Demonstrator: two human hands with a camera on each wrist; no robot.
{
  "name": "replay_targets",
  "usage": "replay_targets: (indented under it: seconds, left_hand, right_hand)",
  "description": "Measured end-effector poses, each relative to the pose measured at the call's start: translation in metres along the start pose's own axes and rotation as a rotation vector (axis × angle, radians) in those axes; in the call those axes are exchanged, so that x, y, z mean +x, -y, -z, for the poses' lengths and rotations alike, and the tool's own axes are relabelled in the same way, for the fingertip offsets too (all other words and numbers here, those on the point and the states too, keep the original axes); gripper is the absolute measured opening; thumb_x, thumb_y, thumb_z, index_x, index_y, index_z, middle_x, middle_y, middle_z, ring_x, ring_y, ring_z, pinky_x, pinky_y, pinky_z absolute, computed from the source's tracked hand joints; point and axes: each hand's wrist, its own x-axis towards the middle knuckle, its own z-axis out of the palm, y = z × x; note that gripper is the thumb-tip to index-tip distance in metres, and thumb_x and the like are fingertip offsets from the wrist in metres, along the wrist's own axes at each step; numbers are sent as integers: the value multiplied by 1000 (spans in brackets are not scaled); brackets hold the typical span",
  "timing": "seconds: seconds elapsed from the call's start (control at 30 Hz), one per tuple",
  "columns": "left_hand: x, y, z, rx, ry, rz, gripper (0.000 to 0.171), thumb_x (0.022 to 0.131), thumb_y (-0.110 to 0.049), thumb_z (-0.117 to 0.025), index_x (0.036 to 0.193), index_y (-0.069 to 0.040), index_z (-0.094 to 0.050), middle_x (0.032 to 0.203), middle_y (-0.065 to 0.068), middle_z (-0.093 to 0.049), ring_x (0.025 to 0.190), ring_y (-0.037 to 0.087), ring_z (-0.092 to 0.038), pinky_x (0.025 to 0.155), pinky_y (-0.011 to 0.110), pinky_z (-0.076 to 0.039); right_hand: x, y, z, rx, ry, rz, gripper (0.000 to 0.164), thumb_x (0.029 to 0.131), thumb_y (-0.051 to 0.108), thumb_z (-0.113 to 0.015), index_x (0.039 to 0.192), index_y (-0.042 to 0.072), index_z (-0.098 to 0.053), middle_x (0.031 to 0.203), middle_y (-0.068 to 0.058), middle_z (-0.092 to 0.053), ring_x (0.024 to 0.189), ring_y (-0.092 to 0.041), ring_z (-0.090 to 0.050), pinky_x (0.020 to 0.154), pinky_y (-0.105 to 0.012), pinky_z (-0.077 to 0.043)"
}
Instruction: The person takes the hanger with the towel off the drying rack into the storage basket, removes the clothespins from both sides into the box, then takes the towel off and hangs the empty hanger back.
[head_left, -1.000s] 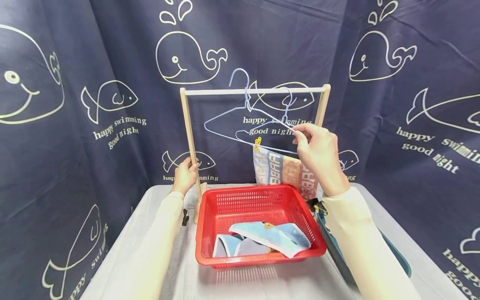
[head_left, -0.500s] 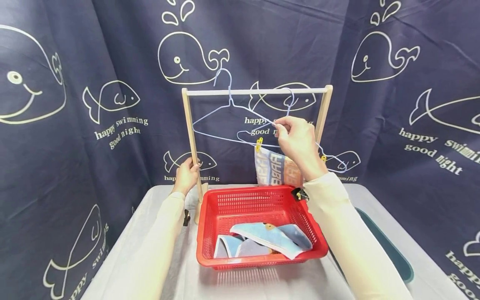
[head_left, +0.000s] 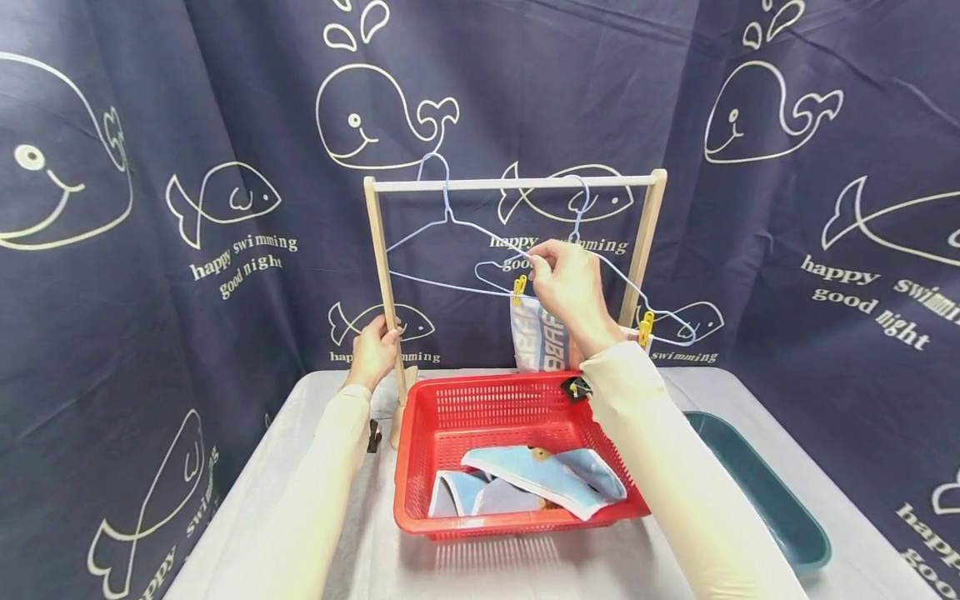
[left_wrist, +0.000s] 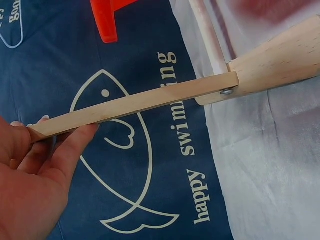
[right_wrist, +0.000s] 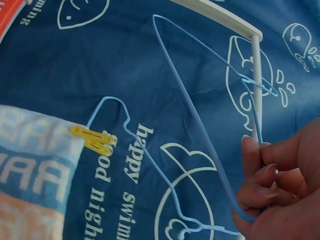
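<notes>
In the head view my left hand [head_left: 373,350] grips the left post [head_left: 381,267] of a wooden drying rack, thumb in front. The left wrist view shows the post [left_wrist: 135,104] between thumb and fingers. My right hand [head_left: 572,287] pinches a pale blue clothes hanger [head_left: 447,204] at its right end. Its hook arches over the rack's white rail [head_left: 510,182], left of centre. The right wrist view shows the hanger [right_wrist: 192,110] running into my curled fingers. Behind it hangs a second blue hanger [head_left: 667,321], with a striped cloth [head_left: 534,337] held by yellow clothes pegs [head_left: 646,327].
A red plastic basket [head_left: 517,523] stands in front of the rack, with folded blue cloths [head_left: 536,479] inside. A teal tray [head_left: 806,529] lies to the right, partly under my right sleeve. A navy curtain [head_left: 225,100] surrounds the pale-covered table [head_left: 570,575].
My right hand has carried the hanger leftwards along the rail. Its hook has come down from above the rail to arch over it. The left hand stays on the post.
</notes>
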Motion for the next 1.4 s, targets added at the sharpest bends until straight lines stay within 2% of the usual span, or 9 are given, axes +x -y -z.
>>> replay_targets:
  seconds: [0.23, 0.73, 1.17, 1.4]
  left_hand:
    - [1, -1, 0, -8, 6, -3, 28, 105, -14, -56, 130, -3, -65, 123, 15, -73, 121, 33, -66, 109, 50, -45]
    - [-2, -3, 2, -1, 3, -12, 26, 105, -14, -57, 127, -4, -65, 122, 16, -73, 119, 36, -67, 107, 52, -46]
    - [-4, -2, 1, -3, -3, -17, 25, 105, -14, -57, 127, -4, -66, 122, 16, -73, 119, 35, -67, 106, 52, -47]
    - [-3, -1, 0, -6, -5, -17, 24, 105, -14, -57, 126, -5, -66, 122, 16, -73, 119, 35, -67, 107, 51, -47]
  right_hand:
    - [-3, -2, -13, 4, 3, 16, 19, 97, 18, -65, 106, 9, -79, 83, -6, -76, 76, -25, -66, 75, -41, -50]
    - [-11, 2, -35, 56, 34, 3, 15, 97, 14, -66, 103, 7, -78, 79, -5, -76, 75, -22, -70, 77, -37, -52]
    - [-15, -5, -44, 33, 74, -41, 15, 99, 18, -64, 102, 14, -78, 79, 0, -76, 74, -19, -70, 75, -36, -53]
    - [-15, -6, -43, 29, 86, -41, 17, 99, 18, -63, 105, 11, -78, 86, -3, -78, 82, -20, -73, 78, -38, -53]
